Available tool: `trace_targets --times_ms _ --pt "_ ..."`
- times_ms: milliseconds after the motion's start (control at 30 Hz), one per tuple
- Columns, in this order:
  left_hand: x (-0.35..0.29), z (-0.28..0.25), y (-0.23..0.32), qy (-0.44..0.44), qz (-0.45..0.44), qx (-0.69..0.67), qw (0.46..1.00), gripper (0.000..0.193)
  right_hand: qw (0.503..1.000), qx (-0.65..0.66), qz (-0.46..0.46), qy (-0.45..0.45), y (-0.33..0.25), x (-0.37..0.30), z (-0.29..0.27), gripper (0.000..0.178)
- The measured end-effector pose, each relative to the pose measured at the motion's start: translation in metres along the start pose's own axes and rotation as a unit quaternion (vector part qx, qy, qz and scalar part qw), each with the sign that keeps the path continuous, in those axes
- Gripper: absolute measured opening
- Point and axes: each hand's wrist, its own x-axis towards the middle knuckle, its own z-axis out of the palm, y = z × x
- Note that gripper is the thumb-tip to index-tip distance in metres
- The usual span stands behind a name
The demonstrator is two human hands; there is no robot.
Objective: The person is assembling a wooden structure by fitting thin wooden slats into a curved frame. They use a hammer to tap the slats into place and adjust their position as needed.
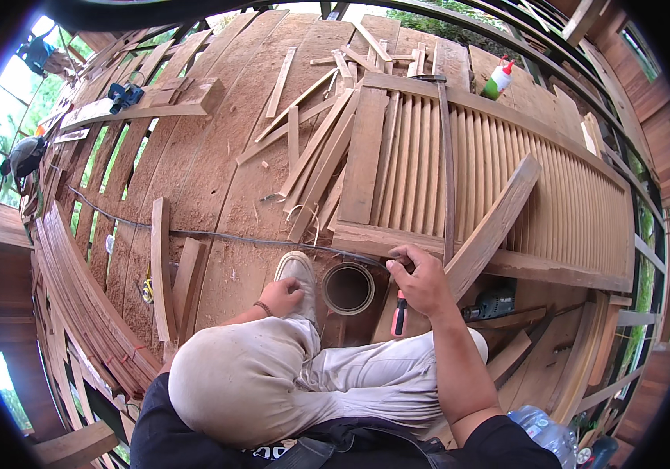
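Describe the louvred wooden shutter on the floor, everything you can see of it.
The louvred shutter is a long panel of bare reddish-brown wood lying flat on the sawdust-strewn plank floor. A plain frame surrounds rows of thin parallel slats. A dark narrow strip runs across it, and a loose plank lies slanted over its near rail. The right hand rests at that near edge; offcuts are heaped against its left end.

The slatted shutter panel (499,168) lies on the plank floor (210,172) ahead and to the right, with a loose board (495,227) and a long metal strip (448,164) lying across it. The right hand (421,277) rests at the panel's near edge, just right of the round can (348,288); a screwdriver (400,313) lies below the hand and a drill (491,301) to its right. The left hand (280,297) sits on the shoe (297,273), left of the can, and a glue bottle (499,78) stands beyond the panel.
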Motion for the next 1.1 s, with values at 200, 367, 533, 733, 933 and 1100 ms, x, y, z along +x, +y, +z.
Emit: trace_targets --times_ms 200,367,533,733,933,1100 --pt "0.001 0.002 -0.003 0.003 0.0 0.002 1.0 0.036 1.0 0.0 -0.003 0.001 0.002 0.0 -0.001 0.032" --pt "0.002 0.002 -0.003 0.002 -0.004 0.008 1.0 0.035 1.0 -0.004 -0.011 0.005 0.003 0.0 -0.001 0.032" --pt "0.001 0.001 -0.003 0.004 -0.001 0.004 1.0 0.035 1.0 0.007 -0.012 0.005 0.005 0.0 -0.001 0.032" --pt "-0.003 0.0 0.0 0.009 -0.003 -0.003 1.0 0.033 1.0 0.002 -0.01 0.004 0.004 -0.001 -0.002 0.032" --pt "0.001 0.002 -0.004 0.016 0.013 0.013 1.0 0.032 1.0 -0.001 -0.016 0.007 0.004 -0.001 -0.002 0.033" --pt "0.002 0.0 -0.008 0.008 0.012 0.012 1.0 0.032 1.0 0.004 0.004 -0.003 -0.004 -0.001 -0.003 0.033"
